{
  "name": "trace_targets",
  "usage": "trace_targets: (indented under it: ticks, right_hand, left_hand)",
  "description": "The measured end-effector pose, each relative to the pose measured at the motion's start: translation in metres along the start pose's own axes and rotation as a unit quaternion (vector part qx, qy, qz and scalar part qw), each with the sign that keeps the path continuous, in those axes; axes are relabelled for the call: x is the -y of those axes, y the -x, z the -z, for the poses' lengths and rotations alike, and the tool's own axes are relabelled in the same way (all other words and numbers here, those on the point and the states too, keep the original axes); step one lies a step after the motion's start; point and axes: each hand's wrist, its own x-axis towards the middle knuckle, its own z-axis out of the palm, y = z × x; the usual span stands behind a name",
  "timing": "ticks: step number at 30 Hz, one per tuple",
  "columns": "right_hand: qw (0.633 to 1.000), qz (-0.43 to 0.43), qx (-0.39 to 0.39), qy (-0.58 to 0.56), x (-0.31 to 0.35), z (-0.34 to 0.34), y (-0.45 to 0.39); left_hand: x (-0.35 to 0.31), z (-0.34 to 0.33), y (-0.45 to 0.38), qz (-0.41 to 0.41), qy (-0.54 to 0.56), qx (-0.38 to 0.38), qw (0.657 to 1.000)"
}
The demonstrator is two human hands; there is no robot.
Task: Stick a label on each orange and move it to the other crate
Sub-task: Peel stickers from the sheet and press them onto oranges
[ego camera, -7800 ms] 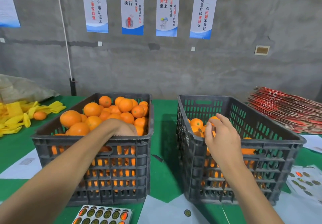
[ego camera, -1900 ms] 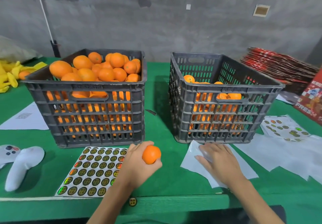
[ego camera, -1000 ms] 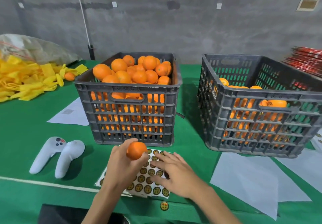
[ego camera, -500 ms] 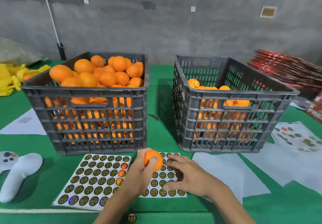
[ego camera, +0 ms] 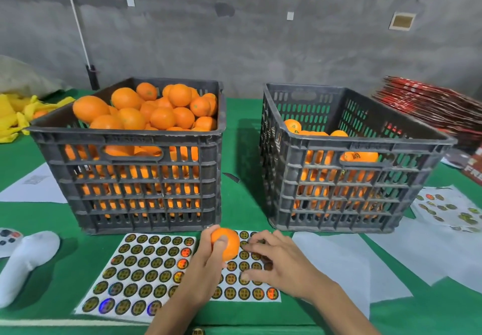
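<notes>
The orange (ego camera: 226, 243) in play is small, round and bright, with a smooth, evenly coloured skin; no label shows on the side facing the camera. The left hand (ego camera: 206, 269) grips it from below and behind, thumb pressed across its front and fingers curled round the far side, so the fruit sits at the top of the fist, raised above the table (ego camera: 240, 199).

Taking the left crate (ego camera: 135, 157) as the landmark: the held orange hangs just in front of that crate's near right corner. The crate itself is heaped above its rim with oranges. Directly in front of it lies a sticker sheet (ego camera: 140, 272) of round dark-and-gold labels, and a second sheet (ego camera: 247, 277) lies to the right of the first, partly under both hands. The right hand (ego camera: 281, 267) rests on this second sheet, to the right of the orange, fingers spread and bent, fingertips down on the labels; whether it pinches one I cannot tell. The right crate (ego camera: 347, 167) stands to the right of the landmark crate, apart from it, partly filled with oranges.
</notes>
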Motion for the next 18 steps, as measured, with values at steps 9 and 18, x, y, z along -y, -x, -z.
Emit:
trace_targets:
  ticks: [9,18]
  right_hand:
    - [1.0,0.012,-0.008,0.021,0.006,-0.002,-0.005]
    - [0.996,0.049,-0.077,-0.003,0.016,-0.006,-0.006]
  left_hand:
    - [0.0,0.002,-0.001,0.009,-0.007,-0.025,1.0]
    - [-0.005,0.0,-0.001,0.028,-0.006,-0.033,0.999]
